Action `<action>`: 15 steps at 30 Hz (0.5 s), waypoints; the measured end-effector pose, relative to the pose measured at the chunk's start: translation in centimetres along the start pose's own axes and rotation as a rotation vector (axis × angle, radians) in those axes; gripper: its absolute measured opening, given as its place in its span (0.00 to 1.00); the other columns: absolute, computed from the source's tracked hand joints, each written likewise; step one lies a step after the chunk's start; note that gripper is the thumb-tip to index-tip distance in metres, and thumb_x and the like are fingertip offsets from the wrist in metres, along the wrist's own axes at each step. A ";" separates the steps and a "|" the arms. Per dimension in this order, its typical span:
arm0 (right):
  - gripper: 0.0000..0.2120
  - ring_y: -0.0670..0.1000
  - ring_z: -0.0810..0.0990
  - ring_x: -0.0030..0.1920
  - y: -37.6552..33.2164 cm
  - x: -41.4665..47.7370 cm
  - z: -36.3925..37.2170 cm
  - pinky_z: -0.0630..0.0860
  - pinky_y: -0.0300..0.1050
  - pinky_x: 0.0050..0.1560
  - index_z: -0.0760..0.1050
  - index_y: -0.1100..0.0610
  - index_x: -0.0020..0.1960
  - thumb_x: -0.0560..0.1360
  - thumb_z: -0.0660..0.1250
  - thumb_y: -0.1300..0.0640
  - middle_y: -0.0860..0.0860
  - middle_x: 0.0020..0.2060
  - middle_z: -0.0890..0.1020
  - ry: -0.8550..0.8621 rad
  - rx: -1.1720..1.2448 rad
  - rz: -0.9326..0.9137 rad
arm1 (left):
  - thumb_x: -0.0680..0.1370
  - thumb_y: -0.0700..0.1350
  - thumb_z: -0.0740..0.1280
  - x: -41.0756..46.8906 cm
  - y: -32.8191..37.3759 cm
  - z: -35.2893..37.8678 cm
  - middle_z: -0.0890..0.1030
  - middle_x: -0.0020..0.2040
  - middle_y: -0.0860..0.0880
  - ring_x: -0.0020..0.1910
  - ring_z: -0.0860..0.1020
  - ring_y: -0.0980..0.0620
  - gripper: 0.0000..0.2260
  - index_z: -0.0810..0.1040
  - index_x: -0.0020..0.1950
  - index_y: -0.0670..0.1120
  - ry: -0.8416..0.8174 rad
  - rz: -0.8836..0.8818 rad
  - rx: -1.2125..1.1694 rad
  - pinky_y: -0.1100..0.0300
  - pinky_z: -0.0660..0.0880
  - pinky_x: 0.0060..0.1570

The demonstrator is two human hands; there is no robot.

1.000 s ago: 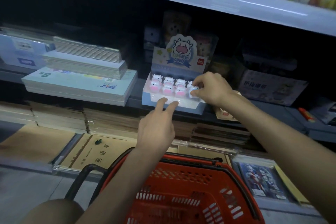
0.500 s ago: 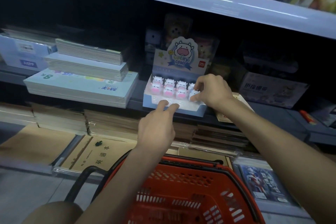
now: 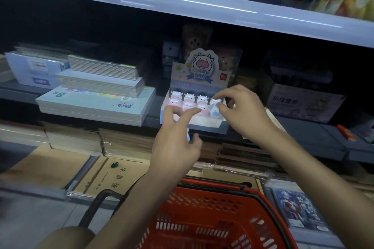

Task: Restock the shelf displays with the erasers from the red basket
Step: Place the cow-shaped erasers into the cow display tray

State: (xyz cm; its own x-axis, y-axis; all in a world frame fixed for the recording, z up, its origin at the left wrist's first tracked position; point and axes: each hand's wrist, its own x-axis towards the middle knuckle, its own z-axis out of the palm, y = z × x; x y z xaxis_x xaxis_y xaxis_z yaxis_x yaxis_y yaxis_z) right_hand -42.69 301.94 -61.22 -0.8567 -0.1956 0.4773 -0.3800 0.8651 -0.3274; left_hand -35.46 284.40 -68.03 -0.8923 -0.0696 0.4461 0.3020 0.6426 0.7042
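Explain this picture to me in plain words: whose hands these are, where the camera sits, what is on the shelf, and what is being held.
There is no machine here. A person wears one camera on the head, so you look forward and down at their own two bare hands.

On the shelf stands a cow display box with small cow erasers in rows. Notebook stacks lie to its left. Below, near the person, is the red basket.

The right hand is at the box's right end, fingers spread just off a blue eraser standing there. The left hand reaches toward the box front; something small and pale blue shows by its palm, perhaps another eraser, but it is mostly hidden.
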 end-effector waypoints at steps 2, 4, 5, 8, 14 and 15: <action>0.09 0.43 0.78 0.45 -1.4 -3.1 -0.8 0.71 0.35 0.48 0.84 0.45 0.55 0.78 0.71 0.55 0.41 0.49 0.79 0.012 0.174 0.010 | 0.75 0.38 0.69 -0.7 0.4 -0.6 0.62 0.61 0.56 0.56 0.72 0.64 0.26 0.72 0.66 0.63 -0.055 -0.095 -0.352 0.60 0.76 0.45; 0.08 0.41 0.78 0.44 -2.2 -6.0 -1.2 0.70 0.30 0.43 0.84 0.45 0.54 0.78 0.71 0.55 0.41 0.45 0.80 -0.025 0.339 0.035 | 0.76 0.36 0.67 -1.4 0.6 -0.9 0.63 0.60 0.54 0.56 0.70 0.59 0.26 0.71 0.66 0.62 -0.137 -0.149 -0.462 0.66 0.71 0.46; 0.08 0.41 0.79 0.45 -2.2 -7.2 -1.2 0.71 0.31 0.43 0.85 0.44 0.53 0.79 0.72 0.56 0.41 0.45 0.81 -0.049 0.418 0.053 | 0.77 0.35 0.66 -1.6 0.6 -1.0 0.63 0.59 0.53 0.52 0.70 0.58 0.27 0.70 0.67 0.62 -0.166 -0.157 -0.467 0.69 0.70 0.44; 0.10 0.45 0.83 0.48 -1.6 -10.1 -0.4 0.78 0.39 0.48 0.85 0.45 0.52 0.78 0.72 0.59 0.46 0.47 0.86 -0.113 0.623 0.131 | 0.79 0.34 0.66 -2.1 0.3 -0.9 0.67 0.59 0.51 0.43 0.73 0.62 0.30 0.67 0.74 0.61 -0.212 -0.170 -0.471 0.68 0.73 0.41; 0.07 0.48 0.87 0.46 0.2 -13.2 0.9 0.78 0.41 0.45 0.85 0.48 0.53 0.79 0.71 0.58 0.47 0.46 0.88 -0.198 0.905 0.372 | 0.73 0.40 0.80 -3.3 0.0 0.9 0.83 0.54 0.51 0.52 0.85 0.53 0.23 0.74 0.61 0.53 -0.164 -0.207 -0.516 0.50 0.83 0.53; 0.07 0.47 0.87 0.46 0.3 -13.3 0.9 0.77 0.40 0.46 0.85 0.49 0.54 0.79 0.71 0.57 0.47 0.46 0.88 -0.211 0.955 0.410 | 0.72 0.41 0.81 -3.5 0.3 1.1 0.84 0.52 0.52 0.50 0.85 0.53 0.20 0.76 0.57 0.51 -0.159 -0.198 -0.493 0.50 0.83 0.52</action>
State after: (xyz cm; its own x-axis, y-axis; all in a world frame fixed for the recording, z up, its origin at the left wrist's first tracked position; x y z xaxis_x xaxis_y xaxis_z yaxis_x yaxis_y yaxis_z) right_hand -31.66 304.38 -68.39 -0.9898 -0.1270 0.0640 -0.0864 0.1794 -0.9800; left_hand -32.63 285.74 -69.97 -0.9761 -0.0124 0.2168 0.2104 0.1934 0.9583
